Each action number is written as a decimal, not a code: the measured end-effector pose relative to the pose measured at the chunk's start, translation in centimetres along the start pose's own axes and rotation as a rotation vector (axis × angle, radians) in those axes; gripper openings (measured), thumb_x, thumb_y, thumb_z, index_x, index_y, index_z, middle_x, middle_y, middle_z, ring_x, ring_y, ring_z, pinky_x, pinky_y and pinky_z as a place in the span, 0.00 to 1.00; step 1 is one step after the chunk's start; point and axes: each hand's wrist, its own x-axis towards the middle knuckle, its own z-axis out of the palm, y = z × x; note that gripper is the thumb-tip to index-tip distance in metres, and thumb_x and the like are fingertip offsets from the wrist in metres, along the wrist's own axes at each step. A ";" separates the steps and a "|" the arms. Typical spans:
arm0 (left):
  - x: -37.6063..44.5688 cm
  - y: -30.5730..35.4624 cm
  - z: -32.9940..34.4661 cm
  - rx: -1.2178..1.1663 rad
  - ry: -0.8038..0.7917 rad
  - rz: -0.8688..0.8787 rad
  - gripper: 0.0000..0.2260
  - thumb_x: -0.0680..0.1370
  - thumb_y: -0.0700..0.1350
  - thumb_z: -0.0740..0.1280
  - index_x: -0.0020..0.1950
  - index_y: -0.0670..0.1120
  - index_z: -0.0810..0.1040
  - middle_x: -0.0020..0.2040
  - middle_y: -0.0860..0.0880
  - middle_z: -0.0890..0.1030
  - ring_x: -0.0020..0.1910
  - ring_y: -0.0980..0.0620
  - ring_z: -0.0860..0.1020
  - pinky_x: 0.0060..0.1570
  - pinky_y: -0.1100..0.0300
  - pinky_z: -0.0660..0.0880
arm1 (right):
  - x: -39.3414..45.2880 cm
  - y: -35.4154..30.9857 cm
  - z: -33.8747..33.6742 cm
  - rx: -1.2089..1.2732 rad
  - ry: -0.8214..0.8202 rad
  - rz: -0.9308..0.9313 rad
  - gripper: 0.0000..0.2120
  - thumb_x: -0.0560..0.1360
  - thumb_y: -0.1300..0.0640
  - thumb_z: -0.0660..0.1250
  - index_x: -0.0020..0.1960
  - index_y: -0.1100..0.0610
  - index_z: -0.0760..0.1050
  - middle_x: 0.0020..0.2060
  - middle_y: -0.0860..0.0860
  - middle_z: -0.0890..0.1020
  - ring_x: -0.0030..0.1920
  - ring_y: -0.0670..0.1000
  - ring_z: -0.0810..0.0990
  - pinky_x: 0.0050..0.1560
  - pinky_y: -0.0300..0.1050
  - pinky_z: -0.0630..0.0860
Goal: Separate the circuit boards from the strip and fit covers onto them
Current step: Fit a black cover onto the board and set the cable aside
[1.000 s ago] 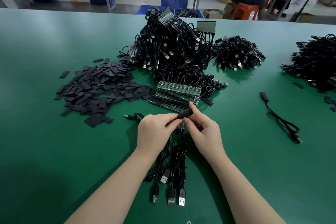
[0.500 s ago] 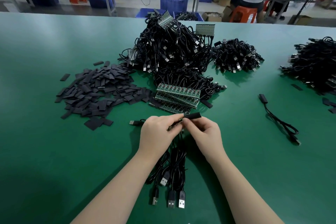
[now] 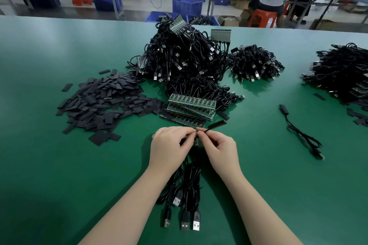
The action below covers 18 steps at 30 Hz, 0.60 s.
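My left hand (image 3: 171, 146) grips a short strip of green circuit boards (image 3: 196, 143), mostly hidden under my fingers, with black USB cables (image 3: 186, 195) trailing toward me. My right hand (image 3: 221, 148) pinches the thin cable end of a black cover sleeve (image 3: 217, 124), which sticks out up and to the right. Fingertips of both hands meet at the strip. A stack of green board strips (image 3: 189, 108) lies just beyond my hands. A heap of flat black covers (image 3: 101, 101) sits to the left.
A big tangle of black cables with board strips (image 3: 185, 61) rises at the table's middle, a smaller bundle (image 3: 256, 65) to its right, another pile (image 3: 344, 73) at the far right. One finished cable (image 3: 298, 129) lies alone on the green table (image 3: 59, 165). A person sits beyond.
The black sleeve has moved out to the right, away from my left hand, with my right hand now pinching its thin cable end. My left hand stays on the strip.
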 end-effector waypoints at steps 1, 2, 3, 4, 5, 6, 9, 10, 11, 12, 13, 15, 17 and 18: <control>0.1 0.0 -0.1 -0.025 0.036 -0.006 0.08 0.78 0.47 0.67 0.54 0.51 0.84 0.48 0.57 0.85 0.48 0.58 0.81 0.54 0.57 0.73 | 0.0 -0.3 -0.1 0.052 0.019 0.014 0.07 0.78 0.56 0.69 0.46 0.47 0.84 0.37 0.38 0.85 0.36 0.37 0.78 0.39 0.32 0.74; 0.1 0.1 -0.2 -0.045 0.067 -0.017 0.10 0.79 0.47 0.65 0.57 0.51 0.83 0.50 0.57 0.84 0.49 0.60 0.80 0.55 0.60 0.72 | 0.1 -0.9 -0.4 0.153 0.051 0.045 0.06 0.78 0.56 0.69 0.46 0.49 0.85 0.40 0.41 0.86 0.39 0.39 0.81 0.43 0.33 0.77; 0.1 0.1 -0.3 -0.059 0.083 -0.036 0.11 0.80 0.47 0.64 0.60 0.50 0.82 0.51 0.57 0.84 0.50 0.62 0.78 0.56 0.63 0.69 | 0.3 -1.6 -0.9 0.254 0.095 0.061 0.05 0.77 0.55 0.70 0.47 0.51 0.85 0.42 0.44 0.87 0.43 0.41 0.82 0.48 0.35 0.79; 0.0 0.0 -0.4 -0.066 0.087 -0.056 0.12 0.81 0.48 0.62 0.62 0.51 0.80 0.51 0.58 0.83 0.50 0.64 0.76 0.56 0.65 0.66 | 0.7 -2.4 -1.8 0.330 0.145 0.049 0.06 0.76 0.53 0.70 0.47 0.51 0.85 0.43 0.46 0.87 0.45 0.43 0.83 0.49 0.37 0.79; 0.0 0.0 -0.4 -0.068 0.081 -0.070 0.13 0.82 0.48 0.60 0.63 0.51 0.79 0.51 0.59 0.83 0.50 0.66 0.74 0.56 0.67 0.65 | 1.2 -3.2 -3.0 0.369 0.202 0.010 0.07 0.75 0.50 0.70 0.46 0.51 0.85 0.43 0.47 0.87 0.45 0.45 0.83 0.49 0.38 0.79; 0.0 0.0 -0.4 -0.068 0.070 -0.074 0.14 0.82 0.49 0.59 0.64 0.51 0.78 0.51 0.59 0.83 0.49 0.67 0.73 0.56 0.68 0.63 | 1.8 -3.9 -4.3 0.386 0.256 -0.039 0.08 0.75 0.48 0.70 0.45 0.50 0.85 0.42 0.48 0.87 0.44 0.45 0.83 0.48 0.38 0.79; 0.0 0.1 -0.3 -0.067 0.048 -0.045 0.17 0.82 0.52 0.56 0.64 0.50 0.79 0.50 0.58 0.83 0.48 0.64 0.76 0.56 0.67 0.63 | 3.6 -5.5 -8.8 0.243 0.424 -0.174 0.07 0.78 0.49 0.69 0.43 0.47 0.84 0.35 0.46 0.85 0.37 0.44 0.82 0.40 0.35 0.79; 0.0 0.2 -0.2 -0.067 0.043 -0.033 0.17 0.82 0.52 0.55 0.64 0.50 0.79 0.50 0.57 0.84 0.48 0.61 0.78 0.56 0.66 0.64 | 4.2 -5.5 -10.0 0.093 0.483 -0.180 0.09 0.78 0.47 0.68 0.42 0.47 0.83 0.33 0.45 0.84 0.34 0.43 0.81 0.37 0.36 0.77; 0.1 0.1 -0.2 -0.069 0.037 -0.026 0.17 0.81 0.52 0.55 0.63 0.50 0.79 0.50 0.57 0.84 0.48 0.60 0.79 0.56 0.65 0.65 | 4.9 -5.0 -11.0 -0.112 0.524 -0.158 0.11 0.78 0.46 0.67 0.41 0.48 0.82 0.31 0.45 0.83 0.33 0.45 0.80 0.35 0.39 0.76; 0.1 0.1 -0.2 -0.074 0.031 -0.025 0.18 0.81 0.52 0.55 0.63 0.50 0.79 0.50 0.57 0.84 0.48 0.59 0.79 0.56 0.63 0.66 | 5.7 -4.2 -11.9 -0.347 0.539 -0.108 0.13 0.79 0.46 0.65 0.41 0.50 0.81 0.30 0.47 0.82 0.34 0.49 0.79 0.34 0.42 0.74; 0.1 0.1 -0.2 -0.080 0.025 -0.029 0.18 0.81 0.52 0.55 0.63 0.50 0.79 0.50 0.57 0.84 0.48 0.59 0.79 0.56 0.62 0.67 | 6.4 -3.0 -12.6 -0.581 0.523 -0.034 0.15 0.80 0.47 0.63 0.42 0.53 0.81 0.31 0.49 0.81 0.35 0.54 0.78 0.34 0.45 0.71; 0.1 0.1 -0.2 -0.087 0.013 -0.037 0.18 0.81 0.53 0.54 0.63 0.50 0.79 0.50 0.58 0.83 0.47 0.61 0.78 0.56 0.59 0.68 | 7.2 -0.6 -13.5 -0.903 0.404 0.138 0.17 0.82 0.51 0.60 0.47 0.61 0.81 0.38 0.57 0.80 0.40 0.61 0.77 0.37 0.47 0.70; 0.1 0.1 -0.1 -0.091 0.010 -0.041 0.18 0.81 0.53 0.54 0.63 0.50 0.79 0.49 0.58 0.83 0.43 0.64 0.75 0.56 0.59 0.69 | 7.1 1.3 -13.6 -1.136 0.302 0.238 0.17 0.83 0.51 0.58 0.53 0.62 0.79 0.48 0.60 0.80 0.50 0.62 0.75 0.44 0.49 0.69; 0.1 0.1 -0.1 -0.094 0.013 -0.045 0.18 0.81 0.53 0.54 0.63 0.51 0.79 0.49 0.58 0.83 0.43 0.65 0.74 0.56 0.59 0.68 | 6.8 2.0 -13.5 -1.253 0.265 0.267 0.16 0.82 0.49 0.58 0.57 0.59 0.78 0.55 0.59 0.80 0.56 0.62 0.73 0.48 0.51 0.69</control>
